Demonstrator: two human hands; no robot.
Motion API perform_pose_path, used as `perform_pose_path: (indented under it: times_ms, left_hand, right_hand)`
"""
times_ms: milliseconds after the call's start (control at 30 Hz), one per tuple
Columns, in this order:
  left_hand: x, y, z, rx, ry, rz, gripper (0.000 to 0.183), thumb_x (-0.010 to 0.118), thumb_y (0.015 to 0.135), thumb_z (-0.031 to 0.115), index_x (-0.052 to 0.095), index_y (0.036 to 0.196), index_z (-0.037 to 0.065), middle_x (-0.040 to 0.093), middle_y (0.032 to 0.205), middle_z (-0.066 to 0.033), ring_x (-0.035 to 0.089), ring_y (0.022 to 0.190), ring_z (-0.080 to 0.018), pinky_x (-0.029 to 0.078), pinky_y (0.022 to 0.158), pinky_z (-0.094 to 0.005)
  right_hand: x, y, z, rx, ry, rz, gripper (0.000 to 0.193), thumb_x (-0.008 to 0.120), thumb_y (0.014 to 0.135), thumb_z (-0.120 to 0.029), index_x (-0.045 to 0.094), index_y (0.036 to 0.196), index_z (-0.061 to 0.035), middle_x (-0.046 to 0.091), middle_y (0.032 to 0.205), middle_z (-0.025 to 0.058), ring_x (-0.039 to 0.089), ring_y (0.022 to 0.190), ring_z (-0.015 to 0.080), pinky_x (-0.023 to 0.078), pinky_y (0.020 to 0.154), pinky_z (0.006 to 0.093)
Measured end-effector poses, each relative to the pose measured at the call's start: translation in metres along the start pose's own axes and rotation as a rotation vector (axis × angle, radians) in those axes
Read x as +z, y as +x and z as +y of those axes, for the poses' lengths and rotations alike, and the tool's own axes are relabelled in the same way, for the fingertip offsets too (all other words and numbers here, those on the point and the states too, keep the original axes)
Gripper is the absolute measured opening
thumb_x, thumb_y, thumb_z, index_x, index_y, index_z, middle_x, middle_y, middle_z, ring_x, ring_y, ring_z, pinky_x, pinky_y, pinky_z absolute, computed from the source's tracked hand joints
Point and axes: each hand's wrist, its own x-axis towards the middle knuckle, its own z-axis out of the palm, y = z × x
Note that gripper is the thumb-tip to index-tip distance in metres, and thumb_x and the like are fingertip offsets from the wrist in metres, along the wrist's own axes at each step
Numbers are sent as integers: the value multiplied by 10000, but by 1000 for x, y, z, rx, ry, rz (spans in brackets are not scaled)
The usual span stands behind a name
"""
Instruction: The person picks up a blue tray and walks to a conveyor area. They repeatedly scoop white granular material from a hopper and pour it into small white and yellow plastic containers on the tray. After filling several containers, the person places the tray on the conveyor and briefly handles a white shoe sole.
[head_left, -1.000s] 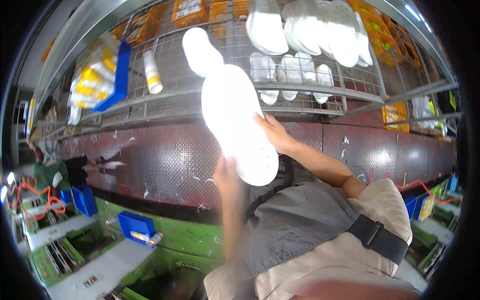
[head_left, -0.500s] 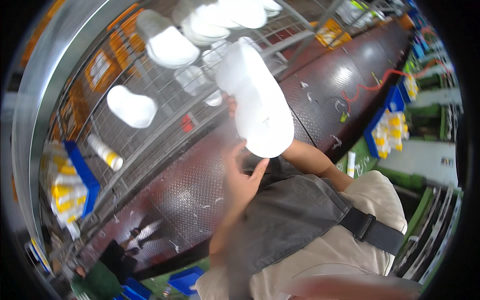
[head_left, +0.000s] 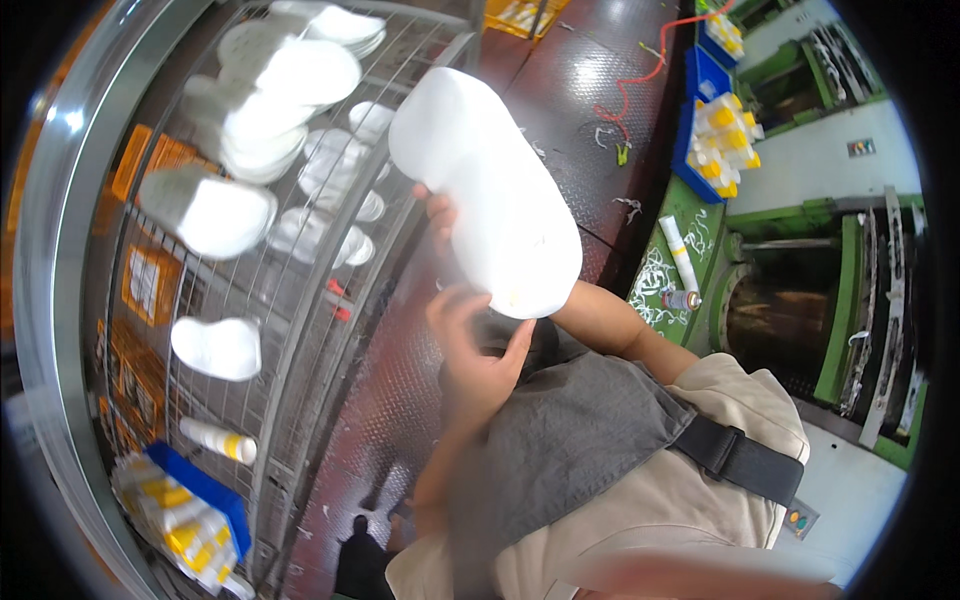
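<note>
A large white shoe sole (head_left: 505,215), smooth and slightly narrowed at the middle, is tilted in front of my body. My right hand (head_left: 440,215) holds it from behind; only its fingers show, curled round the left edge, while the sole hides the palm. My left hand (head_left: 475,350) is at the sole's near end, with thumb and bent forefinger apart and their tips against its edge. A small yellowish spot shows on the sole by those fingertips.
To my left, a wire rack (head_left: 300,390) carries stacked white soles (head_left: 265,130), a single white piece (head_left: 215,348) and a white-yellow tube (head_left: 220,440). Blue bins (head_left: 205,490) hold similar tubes. Green machines (head_left: 845,310) stand right; a red coiled hose (head_left: 630,85) hangs beyond.
My view has turned right, so the machines show more and the rack has shifted left and down. The sole stays in my hands, held almost the same way.
</note>
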Motion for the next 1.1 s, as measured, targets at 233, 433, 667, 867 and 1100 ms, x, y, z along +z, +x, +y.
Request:
perform_pose_path:
  times_ms: [233, 433, 667, 867, 1100]
  left_hand:
    - [103, 92, -29, -142, -357, -111, 782, 792, 884, 257, 321, 1444, -20, 415, 1413, -177, 453, 1309, -300, 379, 1110, -432]
    - [227, 206, -27, -275, -308, -408, 962, 777, 896, 383, 211, 1539, -54, 355, 1511, -236, 377, 1417, -324, 302, 1177, -448]
    - [351, 323, -42, -374, -394, -509, 775, 674, 934, 151, 244, 1548, -49, 396, 1509, -218, 406, 1416, -323, 310, 1187, -440]
    - [446, 460, -107, -787, -547, -529, 764, 674, 962, 287, 291, 1537, -39, 478, 1462, -197, 494, 1337, -309, 378, 1146, -438]
    - [612, 678, -180, -768, -462, -727, 677, 630, 980, 282, 352, 1501, -49, 525, 1389, -193, 528, 1290, -305, 419, 1099, -426]
  right_hand:
    - [47, -30, -139, -175, -326, -59, 629, 600, 1012, -350, 411, 1427, 84, 605, 1088, 117, 669, 1009, 246, 556, 974, 363]
    - [107, -72, -283, -385, -610, 22, 571, 627, 1004, -352, 492, 1392, 45, 645, 1025, 112, 687, 934, 224, 576, 879, 332]
    - [169, -100, -425, -614, -877, 419, 398, 584, 1043, -257, 592, 1321, 27, 709, 1068, 100, 709, 961, 176, 595, 831, 322]
    - [207, -84, -578, -805, -1695, 1010, 476, 612, 1031, -368, 621, 1283, 36, 707, 1160, 119, 657, 1069, 187, 534, 916, 372]
    - [279, -99, -846, -1192, -1684, 1254, 693, 632, 1017, -321, 317, 1564, -36, 593, 1399, 172, 624, 1209, 232, 530, 984, 365]
